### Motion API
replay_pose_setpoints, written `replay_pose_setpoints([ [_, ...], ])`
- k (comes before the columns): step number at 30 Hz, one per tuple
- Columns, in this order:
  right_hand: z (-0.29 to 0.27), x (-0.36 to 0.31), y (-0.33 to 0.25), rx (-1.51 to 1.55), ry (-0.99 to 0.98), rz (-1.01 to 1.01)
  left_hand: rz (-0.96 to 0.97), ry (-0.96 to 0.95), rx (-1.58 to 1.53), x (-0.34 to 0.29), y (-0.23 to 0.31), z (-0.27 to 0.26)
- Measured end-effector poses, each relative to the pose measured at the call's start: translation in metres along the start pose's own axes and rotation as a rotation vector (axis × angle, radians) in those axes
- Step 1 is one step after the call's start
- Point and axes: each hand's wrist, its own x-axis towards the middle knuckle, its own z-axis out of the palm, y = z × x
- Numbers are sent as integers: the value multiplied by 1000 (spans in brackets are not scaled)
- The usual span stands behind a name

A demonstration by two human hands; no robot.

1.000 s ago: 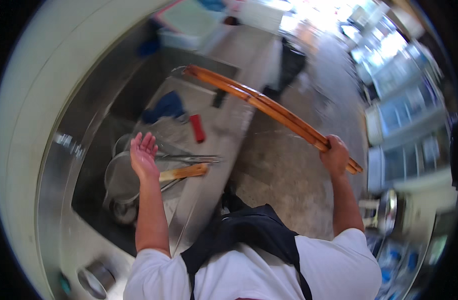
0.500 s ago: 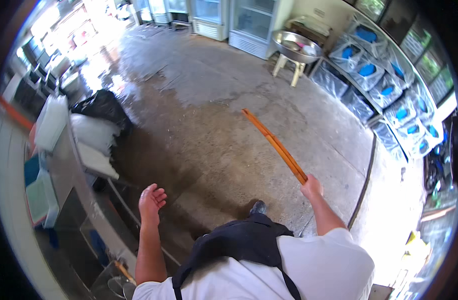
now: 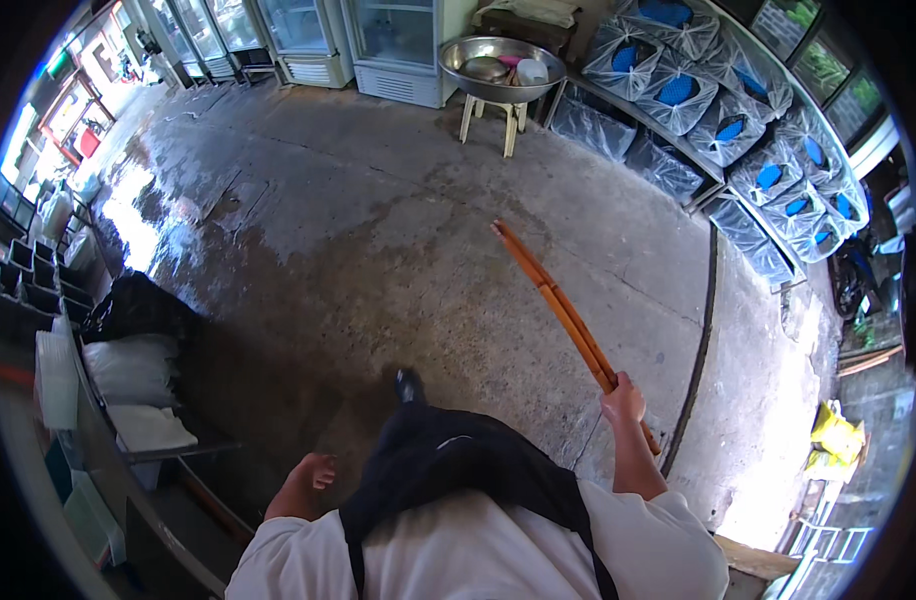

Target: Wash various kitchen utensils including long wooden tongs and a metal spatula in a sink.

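Note:
My right hand (image 3: 623,401) is wrapped round a pair of long orange-brown bamboo sticks (image 3: 563,312). They lie almost side by side, with a thin gap between them. Their far ends point forward and to the left over the concrete floor, and a short end sticks out behind my fist. At my left side, my left hand (image 3: 311,475) hangs low, fingers loosely bent, nothing seen in it. Its fingers show only in part. I wear a black apron (image 3: 458,455) over a white shirt, and one dark boot (image 3: 409,385) shows ahead of it.
To the left a counter carries a white bag (image 3: 128,370) and a black plastic bag (image 3: 138,308). A wide metal basin (image 3: 503,88) stands on a stool at the back, beside glass-door fridges (image 3: 393,50). Racks of plastic-wrapped baskets (image 3: 718,120) line the right. The concrete floor (image 3: 308,230) has wet patches.
I have stepped forward with a slight turn to the right. The basin and racks appear shifted left. My left hand has swung down and back; the sticks stay in my right hand.

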Motion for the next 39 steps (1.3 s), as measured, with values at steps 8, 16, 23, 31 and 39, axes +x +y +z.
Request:
replay_pose_setpoints([
  [8, -18, 140, -98, -29, 33, 43, 159, 18, -150, 51, 300, -56],
  [16, -91, 325, -261, 190, 81, 127, 1244, 764, 1216, 33, 637, -162],
  [23, -77, 611, -426, 730, -96, -23, 1084, 100, -643, 4, 694, -224],
  [31, -90, 921, -601, 670, -148, 31, -26, 138, -775, -8, 604, -29],
  [39, -93, 1012, -682, 364, -98, -8, 4, 181, -650, -62, 721, 11],
])
